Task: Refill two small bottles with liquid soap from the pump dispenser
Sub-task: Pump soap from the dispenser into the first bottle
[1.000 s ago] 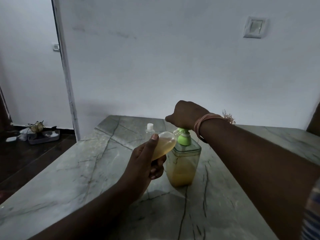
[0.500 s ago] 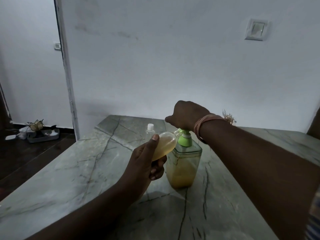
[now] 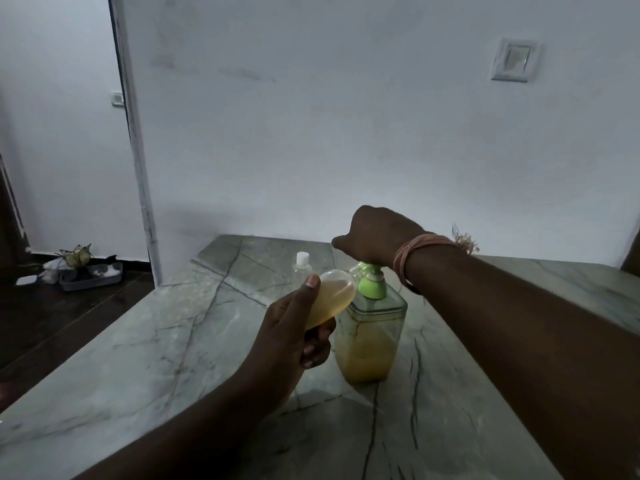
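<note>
Marble table (image 3: 138,358): left hand (image 3: 287,337) grips small bottle (image 3: 332,299); right hand (image 3: 377,233) presses pump dispenser (image 3: 370,337).

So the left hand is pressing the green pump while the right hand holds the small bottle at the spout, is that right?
No, the hands are swapped. The head view shows the right hand pressing the green pump while the left hand holds the small bottle at the spout.

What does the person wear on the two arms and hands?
Both forearms are bare; no sleeves or gloves show. The right hand has a pinkish thread band wound several times around the wrist, with a frayed tuft. The left hand wears nothing visible.
</note>
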A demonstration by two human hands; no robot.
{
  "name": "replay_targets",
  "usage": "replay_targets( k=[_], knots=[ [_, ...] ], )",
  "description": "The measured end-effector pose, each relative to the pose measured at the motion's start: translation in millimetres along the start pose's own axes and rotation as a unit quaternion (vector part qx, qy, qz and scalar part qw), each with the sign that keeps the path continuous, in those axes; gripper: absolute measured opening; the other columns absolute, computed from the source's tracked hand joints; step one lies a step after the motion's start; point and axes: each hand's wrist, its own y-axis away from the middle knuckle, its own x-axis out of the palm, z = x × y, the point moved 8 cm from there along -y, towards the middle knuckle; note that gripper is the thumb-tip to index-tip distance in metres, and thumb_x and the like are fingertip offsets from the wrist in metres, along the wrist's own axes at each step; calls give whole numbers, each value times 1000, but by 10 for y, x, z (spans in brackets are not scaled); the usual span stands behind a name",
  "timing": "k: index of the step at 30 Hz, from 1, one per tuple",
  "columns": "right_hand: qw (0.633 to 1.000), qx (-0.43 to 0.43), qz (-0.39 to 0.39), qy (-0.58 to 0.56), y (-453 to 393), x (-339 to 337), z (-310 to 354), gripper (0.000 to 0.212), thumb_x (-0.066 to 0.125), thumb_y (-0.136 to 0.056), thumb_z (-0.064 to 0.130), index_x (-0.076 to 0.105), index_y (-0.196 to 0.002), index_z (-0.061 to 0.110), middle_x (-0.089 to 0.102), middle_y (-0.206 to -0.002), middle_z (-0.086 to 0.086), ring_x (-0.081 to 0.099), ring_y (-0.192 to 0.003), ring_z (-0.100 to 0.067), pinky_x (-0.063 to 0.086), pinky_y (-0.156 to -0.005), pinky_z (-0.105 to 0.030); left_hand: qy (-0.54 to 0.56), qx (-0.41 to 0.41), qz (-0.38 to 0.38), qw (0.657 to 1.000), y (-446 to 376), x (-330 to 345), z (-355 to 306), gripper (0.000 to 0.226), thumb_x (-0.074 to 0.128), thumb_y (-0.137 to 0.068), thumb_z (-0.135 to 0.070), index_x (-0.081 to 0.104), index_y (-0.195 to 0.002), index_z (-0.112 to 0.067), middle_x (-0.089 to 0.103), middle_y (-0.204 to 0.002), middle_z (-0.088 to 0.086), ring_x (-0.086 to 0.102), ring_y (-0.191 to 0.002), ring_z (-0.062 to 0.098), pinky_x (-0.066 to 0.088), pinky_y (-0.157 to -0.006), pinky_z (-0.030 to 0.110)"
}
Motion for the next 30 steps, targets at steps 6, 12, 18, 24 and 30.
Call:
replay_targets(
  k=[6,12,18,24,30],
  knots=[
    [997,29,-38,-66,6,89,-106,40,65,-81,44,51,-56,15,54,-56,-1,53,-53,-18,31,-48,-27,0,2,0,1000,-5,-14,6,41,55,-99,-52,73,-113,-17,48,-65,8,32,-45,11,30,-42,22],
    [1000,13,-18,-18,11,16,-39,34,63,-83,44,54,-64,18,58,-65,-1,56,-60,-18,33,-50,-27,8,-4,-9,1000,5,0,-10,47,57,-96,-52,69,-117,-13,49,-66,9,33,-45,11,30,-42,22],
    [998,22,-44,-45,14,22,-69,38,64,-80,44,49,-58,16,54,-57,0,52,-53,-18,31,-49,-26,-4,-1,7,1000,-7,11,15,35,53,-100,-52,75,-109,-26,49,-65,5,34,-45,10,31,-43,22],
    [998,32,-7,-48,33,54,-89,35,64,-81,42,52,-61,17,55,-60,-1,54,-57,-19,33,-50,-27,5,-9,-1,1000,-6,6,15,40,57,-97,-53,72,-114,-21,48,-65,7,35,-44,9,33,-42,22],
    [999,-2,-30,-11,-7,-20,2,36,62,-82,46,48,-63,19,55,-64,-1,53,-60,-19,35,-53,-28,8,-8,7,1000,-7,8,16,38,56,-98,-53,73,-114,-23,50,-65,5,38,-44,7,35,-42,22]
  ],
)
